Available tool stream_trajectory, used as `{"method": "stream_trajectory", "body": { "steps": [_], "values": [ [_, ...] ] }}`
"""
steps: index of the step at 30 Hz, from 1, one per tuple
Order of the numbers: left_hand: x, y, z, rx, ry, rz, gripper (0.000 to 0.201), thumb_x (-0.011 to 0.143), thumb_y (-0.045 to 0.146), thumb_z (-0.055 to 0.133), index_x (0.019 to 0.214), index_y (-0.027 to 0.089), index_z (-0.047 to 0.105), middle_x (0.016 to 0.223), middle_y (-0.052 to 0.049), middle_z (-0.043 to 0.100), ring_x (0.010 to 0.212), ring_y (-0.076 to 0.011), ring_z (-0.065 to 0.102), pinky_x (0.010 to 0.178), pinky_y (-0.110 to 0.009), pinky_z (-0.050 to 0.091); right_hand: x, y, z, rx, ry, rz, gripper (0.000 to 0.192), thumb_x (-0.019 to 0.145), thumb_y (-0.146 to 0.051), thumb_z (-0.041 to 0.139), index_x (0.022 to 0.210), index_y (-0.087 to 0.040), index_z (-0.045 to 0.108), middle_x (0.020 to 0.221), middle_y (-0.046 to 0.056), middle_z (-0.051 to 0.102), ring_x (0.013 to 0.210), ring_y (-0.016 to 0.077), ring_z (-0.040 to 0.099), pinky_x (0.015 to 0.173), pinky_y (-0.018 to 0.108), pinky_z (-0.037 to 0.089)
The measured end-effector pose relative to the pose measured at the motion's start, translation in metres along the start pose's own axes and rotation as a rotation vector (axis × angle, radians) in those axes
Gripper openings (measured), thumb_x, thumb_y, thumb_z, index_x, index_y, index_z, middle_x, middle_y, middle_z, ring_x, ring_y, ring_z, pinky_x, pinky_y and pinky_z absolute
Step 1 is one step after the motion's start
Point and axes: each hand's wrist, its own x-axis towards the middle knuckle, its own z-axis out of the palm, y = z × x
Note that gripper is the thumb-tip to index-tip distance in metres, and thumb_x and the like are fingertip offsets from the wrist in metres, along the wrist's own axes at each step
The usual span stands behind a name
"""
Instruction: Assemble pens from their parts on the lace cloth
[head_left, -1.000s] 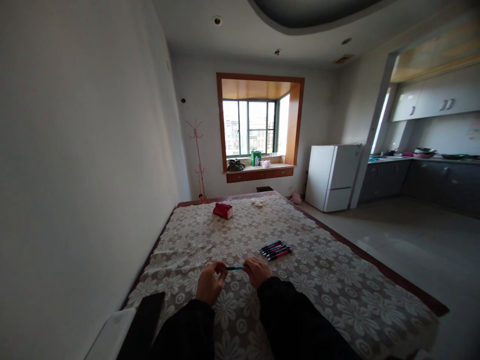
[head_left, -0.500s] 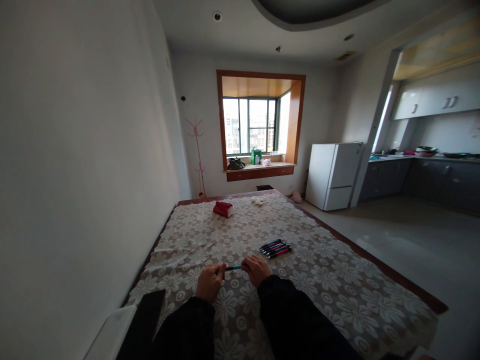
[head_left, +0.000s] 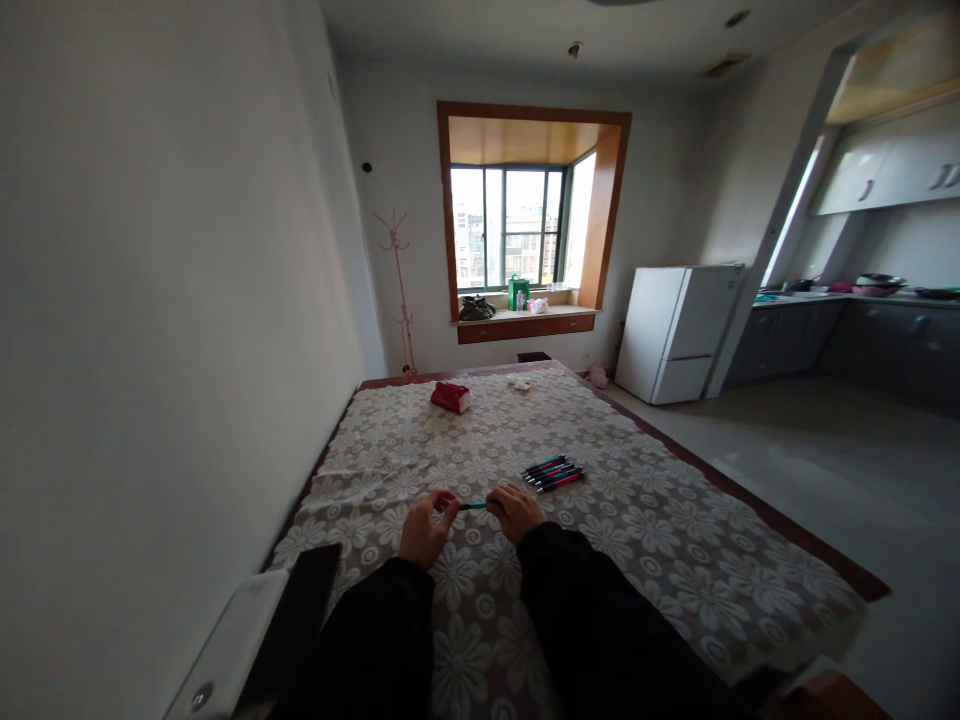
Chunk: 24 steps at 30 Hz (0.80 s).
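Note:
A blue and black pen (head_left: 474,506) is stretched level between my two hands, just above the floral tablecloth (head_left: 480,606). My right hand (head_left: 516,510) has its fingers closed round the pen's right end, which they hide. At the other end, the thumb and curled fingers of my left hand (head_left: 427,525) pinch the black tip. Beyond my right hand lies a row of several pens (head_left: 553,474), black with blue or red barrels, side by side on the cloth.
A red tissue pack (head_left: 451,398) lies farther up the table, with a crumpled white scrap (head_left: 519,384) to its right. By my left forearm are a dark flat object (head_left: 311,590) and a white case (head_left: 232,640). The wall borders the table's left side; a fridge (head_left: 675,335) stands beyond.
The view has tilted down slightly, so everything sits higher in the picture. My left hand's fingers have loosened into a rounder curl at the pen's tip; my right hand keeps its grip.

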Motion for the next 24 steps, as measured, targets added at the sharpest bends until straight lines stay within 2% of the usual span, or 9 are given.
{"method": "stream_trajectory", "body": {
  "steps": [2,4,6,8,10,12,17,21,24],
  "values": [
    [0.0,-0.001,0.001,0.022,-0.03,0.017,0.028,0.082,0.046,0.053,0.083,0.021,0.066,0.08,-0.003,0.068,0.078,-0.0162,0.06,0.072,-0.025,0.041,0.0,0.0,0.0,0.003,-0.006,0.005,0.007,0.087,-0.022,0.055,0.088,-0.021,0.062,0.085,0.003,0.064,0.086,0.0173,0.055,0.079,0.027,0.041],
    [-0.001,-0.001,0.002,0.065,-0.075,-0.009,0.036,0.086,0.046,0.047,0.069,0.021,0.065,0.068,-0.002,0.065,0.071,-0.0153,0.06,0.068,-0.025,0.04,0.0,-0.001,-0.002,0.005,-0.02,0.0,0.006,0.087,-0.023,0.056,0.088,-0.022,0.062,0.085,0.003,0.064,0.086,0.0174,0.055,0.079,0.027,0.041],
    [-0.001,-0.001,0.002,0.058,-0.093,-0.053,0.045,0.091,0.046,0.036,0.065,0.021,0.063,0.06,-0.001,0.062,0.065,-0.0146,0.058,0.065,-0.025,0.039,-0.001,-0.003,-0.004,0.011,-0.033,0.001,0.006,0.086,-0.024,0.057,0.09,-0.022,0.062,0.087,0.003,0.064,0.088,0.0179,0.055,0.08,0.028,0.041],
    [-0.001,0.0,0.001,0.003,-0.077,-0.064,0.04,0.09,0.046,0.038,0.076,0.022,0.066,0.065,-0.001,0.065,0.066,-0.0144,0.059,0.065,-0.024,0.039,-0.001,-0.005,-0.006,0.016,-0.039,0.029,0.008,0.084,-0.024,0.059,0.091,-0.022,0.061,0.089,0.003,0.064,0.089,0.0183,0.056,0.082,0.028,0.04],
    [0.0,0.001,0.001,-0.019,-0.063,-0.036,0.03,0.085,0.046,0.049,0.088,0.021,0.066,0.076,-0.002,0.068,0.073,-0.0151,0.06,0.068,-0.024,0.04,-0.001,-0.007,-0.007,0.015,-0.038,0.078,0.01,0.082,-0.023,0.059,0.092,-0.022,0.061,0.091,0.003,0.063,0.089,0.0183,0.056,0.082,0.028,0.04],
    [0.0,0.001,0.0,0.012,-0.076,-0.024,0.029,0.083,0.045,0.053,0.085,0.02,0.066,0.078,-0.003,0.067,0.076,-0.0158,0.06,0.069,-0.024,0.039,-0.001,-0.007,-0.007,0.01,-0.046,0.108,0.011,0.082,-0.022,0.058,0.092,-0.022,0.061,0.09,0.003,0.063,0.089,0.0178,0.056,0.081,0.028,0.039],
    [0.001,-0.005,0.001,0.053,-0.107,-0.133,0.049,0.093,0.045,0.03,0.067,0.02,0.063,0.061,-0.002,0.062,0.064,-0.0143,0.057,0.059,-0.024,0.033,-0.001,-0.005,-0.006,-0.004,-0.049,0.124,0.012,0.081,-0.021,0.057,0.092,-0.022,0.06,0.092,0.001,0.064,0.088,0.0165,0.056,0.082,0.027,0.037],
    [0.002,-0.011,0.003,0.026,-0.08,-0.129,0.037,0.09,0.045,0.04,0.082,0.02,0.065,0.072,-0.002,0.066,0.069,-0.0145,0.059,0.061,-0.023,0.035,-0.001,-0.002,-0.004,-0.044,-0.046,0.178,0.011,0.082,-0.023,0.056,0.092,-0.022,0.06,0.094,0.002,0.065,0.093,0.0178,0.055,0.085,0.029,0.034],
    [0.002,-0.013,0.004,-0.027,-0.034,-0.1,0.024,0.086,0.038,0.05,0.092,0.019,0.064,0.085,-0.003,0.068,0.078,-0.015,0.06,0.069,-0.024,0.04,-0.001,0.0,-0.005,-0.094,-0.059,0.233,0.02,0.083,-0.02,0.052,0.101,-0.024,0.061,0.101,0.003,0.065,0.098,0.0188,0.054,0.085,0.03,0.032]
  ]
}}
